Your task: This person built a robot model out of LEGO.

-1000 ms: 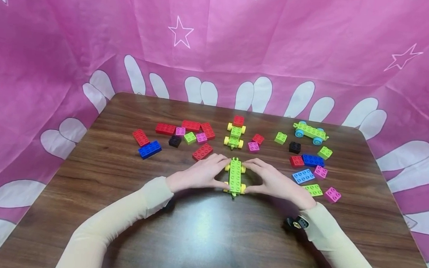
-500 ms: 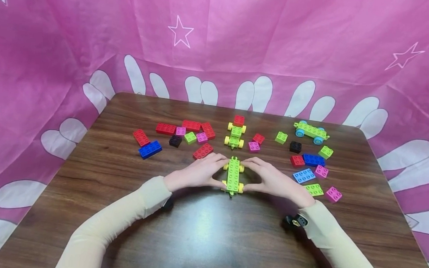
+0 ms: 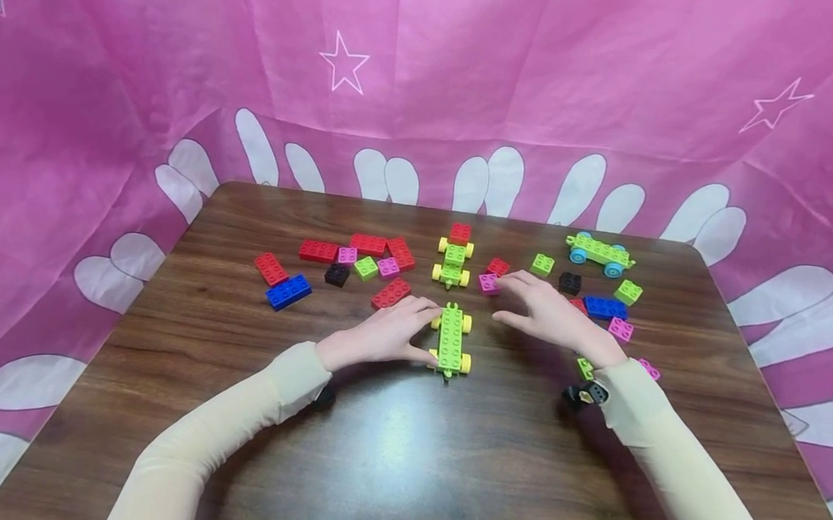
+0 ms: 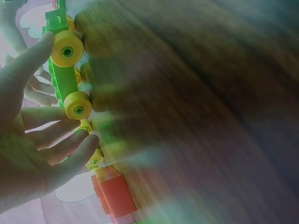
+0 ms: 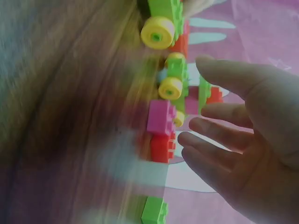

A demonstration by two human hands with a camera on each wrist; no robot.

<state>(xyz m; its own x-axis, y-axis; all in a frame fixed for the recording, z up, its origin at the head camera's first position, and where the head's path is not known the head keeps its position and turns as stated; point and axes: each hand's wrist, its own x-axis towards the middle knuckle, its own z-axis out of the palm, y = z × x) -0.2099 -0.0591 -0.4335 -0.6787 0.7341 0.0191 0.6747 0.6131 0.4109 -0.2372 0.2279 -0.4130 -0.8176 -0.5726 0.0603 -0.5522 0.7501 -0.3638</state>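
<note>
A lime-green wheeled toy car base with yellow wheels stands on the table in front of the person. My left hand is at its left side, with thumb and fingertips at the wheels; in the left wrist view the fingers look fairly straight. My right hand reaches forward on the other side, fingers spread and holding nothing. Nearest its fingertips are a pink brick and a red brick. Beyond the car base stands a second yellow-wheeled base with a green brick on it and a red brick at its far end.
Several red bricks, a blue brick and smaller bricks lie at the left back. On the right are a green base with blue wheels, a black brick, a blue brick and a pink brick.
My right hand has left the car base and moved forward and right, towards the pink brick. The car base shifted slightly left earlier; my left hand stays beside it.
</note>
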